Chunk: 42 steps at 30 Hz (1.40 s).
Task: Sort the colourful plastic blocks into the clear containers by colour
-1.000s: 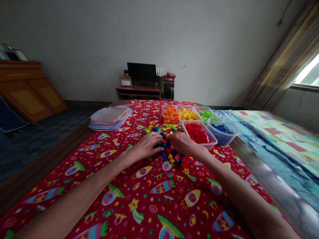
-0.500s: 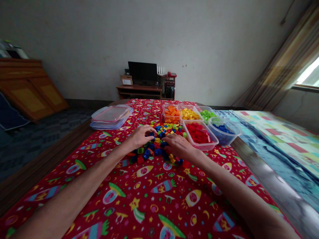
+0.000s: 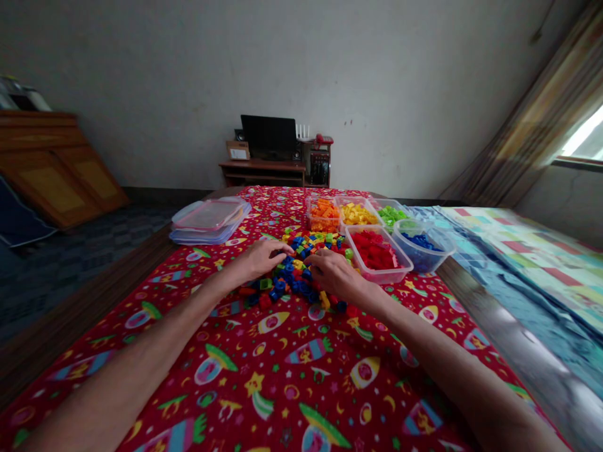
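Observation:
A mixed pile of small plastic building blocks (image 3: 292,285) in blue, red, yellow, green and orange lies on the red patterned cloth. At its left edge is my left hand (image 3: 265,258), thumb and forefinger reaching over the blocks and apart, with no block visible between them. My right hand (image 3: 336,271) is over the right part of the pile, palm down, its fingers bent together towards the blocks. Whatever is under those fingertips is hidden. Just right of that hand stands a clear tub of red blocks (image 3: 404,271).
Behind the red tub are tubs of orange blocks (image 3: 324,227), yellow blocks (image 3: 358,215) and green blocks (image 3: 393,216). A round tub of blue blocks (image 3: 426,260) stands at right. Stacked lids (image 3: 210,216) lie at left. A bed (image 3: 532,251) adjoins the table's right side.
My left hand has drawn slightly left, and the blue block by its fingertips no longer shows there. The right hand's fingers have curled in more and risen slightly.

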Each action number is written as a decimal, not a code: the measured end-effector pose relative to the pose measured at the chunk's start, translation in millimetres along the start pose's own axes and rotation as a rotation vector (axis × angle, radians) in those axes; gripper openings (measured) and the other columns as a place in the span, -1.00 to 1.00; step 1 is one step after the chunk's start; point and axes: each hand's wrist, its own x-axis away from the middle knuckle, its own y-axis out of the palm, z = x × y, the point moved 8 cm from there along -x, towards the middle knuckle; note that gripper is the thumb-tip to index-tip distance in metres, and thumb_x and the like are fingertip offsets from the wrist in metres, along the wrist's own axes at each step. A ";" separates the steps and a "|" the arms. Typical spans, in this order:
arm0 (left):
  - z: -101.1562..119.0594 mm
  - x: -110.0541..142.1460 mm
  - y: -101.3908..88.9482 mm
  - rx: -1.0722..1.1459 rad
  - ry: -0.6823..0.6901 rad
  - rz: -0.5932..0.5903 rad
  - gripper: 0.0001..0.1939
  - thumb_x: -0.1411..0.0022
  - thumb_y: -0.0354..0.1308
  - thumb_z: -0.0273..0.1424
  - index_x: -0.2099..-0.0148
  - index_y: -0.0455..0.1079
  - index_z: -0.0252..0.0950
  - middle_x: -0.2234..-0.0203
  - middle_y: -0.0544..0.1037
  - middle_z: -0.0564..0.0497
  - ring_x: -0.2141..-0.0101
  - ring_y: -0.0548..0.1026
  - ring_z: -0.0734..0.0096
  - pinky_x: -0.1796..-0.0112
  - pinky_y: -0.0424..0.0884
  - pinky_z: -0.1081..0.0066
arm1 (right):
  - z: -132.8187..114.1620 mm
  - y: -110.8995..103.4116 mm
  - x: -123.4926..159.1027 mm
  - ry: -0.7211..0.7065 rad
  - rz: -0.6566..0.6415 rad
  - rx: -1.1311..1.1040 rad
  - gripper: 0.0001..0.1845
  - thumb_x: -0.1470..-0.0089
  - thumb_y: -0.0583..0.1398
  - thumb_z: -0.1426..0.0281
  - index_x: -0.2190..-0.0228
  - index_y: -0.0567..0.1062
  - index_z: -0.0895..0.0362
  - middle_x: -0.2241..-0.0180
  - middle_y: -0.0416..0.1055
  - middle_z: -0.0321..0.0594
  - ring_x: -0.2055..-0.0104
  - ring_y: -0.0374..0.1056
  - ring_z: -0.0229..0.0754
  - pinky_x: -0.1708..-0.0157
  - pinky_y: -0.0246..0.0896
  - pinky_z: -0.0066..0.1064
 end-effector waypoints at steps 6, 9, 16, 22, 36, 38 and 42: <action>3.3 0.6 16.2 -0.070 0.066 -0.090 -0.74 -0.10 0.11 -0.30 0.20 0.52 -0.27 0.25 0.59 -0.08 0.22 0.52 0.25 0.12 0.40 0.33 | -36.0 25.8 7.6 -0.076 -0.165 0.069 -0.74 -0.20 0.07 0.48 0.06 0.36 0.22 0.26 0.38 -0.07 0.33 0.28 -0.21 0.37 0.17 -0.43; 2.2 0.6 13.9 -0.118 0.036 -0.080 -0.76 -0.08 0.12 -0.30 0.24 0.51 -0.28 0.29 0.59 -0.06 0.24 0.52 0.26 0.14 0.39 0.35 | -39.3 30.9 9.2 -0.006 -0.278 0.193 -0.72 -0.17 0.03 0.57 0.08 0.37 0.28 0.26 0.38 0.00 0.37 0.31 -0.17 0.42 0.18 -0.39; 4.8 2.3 -1.5 -0.102 -0.054 -0.030 -0.74 -0.10 -0.05 -0.37 0.30 0.47 -0.27 0.46 0.56 0.04 0.41 0.49 0.38 0.34 0.37 0.48 | -22.4 32.0 3.0 0.103 -0.293 0.084 -0.74 -0.13 0.01 0.59 0.20 0.43 0.23 0.33 0.42 -0.06 0.46 0.28 -0.23 0.46 0.11 -0.43; 20.3 5.4 13.6 -0.093 0.028 -0.094 -0.76 -0.21 -0.03 -0.31 0.23 0.45 -0.23 0.36 0.56 0.00 0.32 0.50 0.31 0.28 0.37 0.41 | 15.5 0.7 -3.0 0.464 0.039 -0.496 -0.85 -0.03 0.10 0.49 0.45 0.48 0.19 0.58 0.34 -0.31 0.54 0.20 -0.34 0.50 0.05 -0.51; 16.9 18.8 19.6 -0.236 -0.063 -0.191 -0.89 -0.14 0.12 -0.33 0.28 0.33 -0.25 0.39 0.38 0.01 0.40 0.40 0.33 0.37 0.30 0.40 | 20.0 10.9 3.4 0.965 0.086 -1.754 -0.75 -0.13 0.12 0.34 0.53 0.27 0.18 0.66 0.21 -0.38 0.71 -0.01 -0.50 0.78 -0.20 -0.72; 15.1 18.4 18.7 -0.227 -0.057 -0.184 -0.92 -0.13 0.10 -0.35 0.33 0.32 -0.25 0.42 0.38 0.02 0.43 0.38 0.35 0.39 0.29 0.41 | 21.2 13.1 3.4 0.956 0.090 -1.794 -0.73 -0.16 0.11 0.31 0.52 0.27 0.18 0.65 0.19 -0.39 0.71 -0.01 -0.50 0.79 -0.24 -0.72; 14.8 15.2 17.7 -0.179 0.008 -0.153 -0.89 -0.13 0.07 -0.33 0.40 0.26 -0.24 0.46 0.36 0.02 0.45 0.36 0.36 0.42 0.28 0.41 | 24.1 16.5 5.3 0.953 0.103 -1.797 -0.70 -0.21 0.04 0.25 0.48 0.30 0.18 0.62 0.23 -0.34 0.69 0.05 -0.46 0.81 -0.25 -0.72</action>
